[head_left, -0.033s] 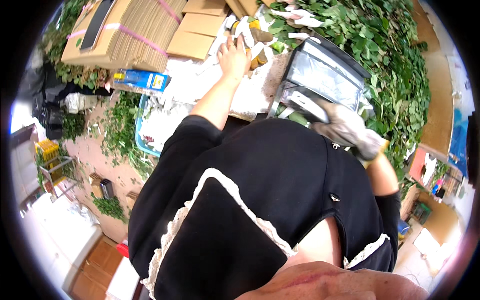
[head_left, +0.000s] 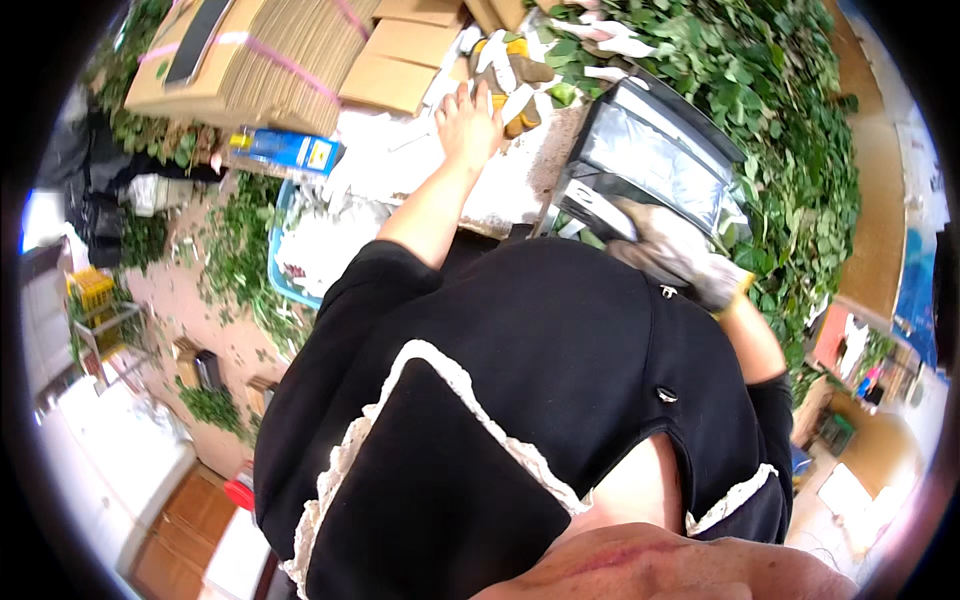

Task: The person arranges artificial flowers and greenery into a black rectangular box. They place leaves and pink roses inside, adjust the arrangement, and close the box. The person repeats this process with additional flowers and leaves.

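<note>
My left hand point(head_left: 468, 128) is bare and lies with its fingers stretched out on the white-covered table. Just beyond its fingertips is a heap of work gloves point(head_left: 510, 80), grey and white with yellow cuffs. My right hand point(head_left: 675, 245) wears a grey-white work glove and is curled at the near edge of a black case with a clear window point(head_left: 655, 145). Between its thumb and fingers sits an oblong white-and-black thing point(head_left: 595, 206), whose kind I cannot make out. The gloved fingertips are partly hidden.
Leafy green stems point(head_left: 790, 130) are piled along the right. A strapped stack of flat cardboard point(head_left: 265, 70) stands at the back left, near a blue box point(head_left: 290, 150). A light blue basket point(head_left: 277, 265) with white scraps sits on the left, beside leaves on the floor.
My gloved right hand has shifted slightly left with the white-and-black thing. My left hand stays nearly in place, still flat.
</note>
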`<action>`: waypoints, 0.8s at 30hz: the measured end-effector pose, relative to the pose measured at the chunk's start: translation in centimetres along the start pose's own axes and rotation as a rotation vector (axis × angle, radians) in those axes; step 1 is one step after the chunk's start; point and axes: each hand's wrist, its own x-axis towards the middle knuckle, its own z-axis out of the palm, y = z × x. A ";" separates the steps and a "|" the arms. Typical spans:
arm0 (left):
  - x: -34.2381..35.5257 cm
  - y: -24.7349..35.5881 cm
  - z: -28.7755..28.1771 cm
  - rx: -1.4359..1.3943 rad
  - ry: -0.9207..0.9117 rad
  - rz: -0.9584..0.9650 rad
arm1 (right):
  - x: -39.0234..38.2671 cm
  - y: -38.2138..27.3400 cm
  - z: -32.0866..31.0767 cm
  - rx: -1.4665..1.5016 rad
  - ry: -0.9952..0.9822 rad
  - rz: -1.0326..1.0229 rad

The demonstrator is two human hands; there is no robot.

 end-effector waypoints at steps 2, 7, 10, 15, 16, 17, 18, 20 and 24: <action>-4.1 -3.5 -0.8 0.004 0.066 0.062 | 4.3 1.2 3.8 -0.039 0.058 0.015; -13.5 -16.0 -5.1 0.215 0.209 0.014 | 12.7 -1.3 7.6 0.195 -0.035 0.365; -14.0 -18.2 -6.7 0.096 0.256 -0.031 | 15.8 -0.4 9.9 0.627 0.145 0.192; -5.3 -15.7 -5.5 -0.107 0.374 -0.066 | 17.9 -1.4 9.8 0.348 -0.087 0.361; -4.3 -15.8 -4.6 -0.085 0.407 -0.037 | 18.3 -0.5 10.7 0.232 -0.062 0.295; -4.8 -16.5 -3.4 -0.033 0.334 -0.002 | 18.8 0.7 11.1 -0.224 -0.053 -0.009; -5.6 -17.2 -2.5 0.019 0.260 0.026 | 19.4 1.2 11.2 -0.672 -0.047 -0.332; -8.3 -17.9 -2.5 -0.025 0.321 0.075 | 19.5 -1.9 10.9 -0.503 0.059 -0.227; -18.1 -20.9 -5.0 -0.043 0.433 0.027 | 21.8 -9.9 9.4 -0.345 0.217 -0.558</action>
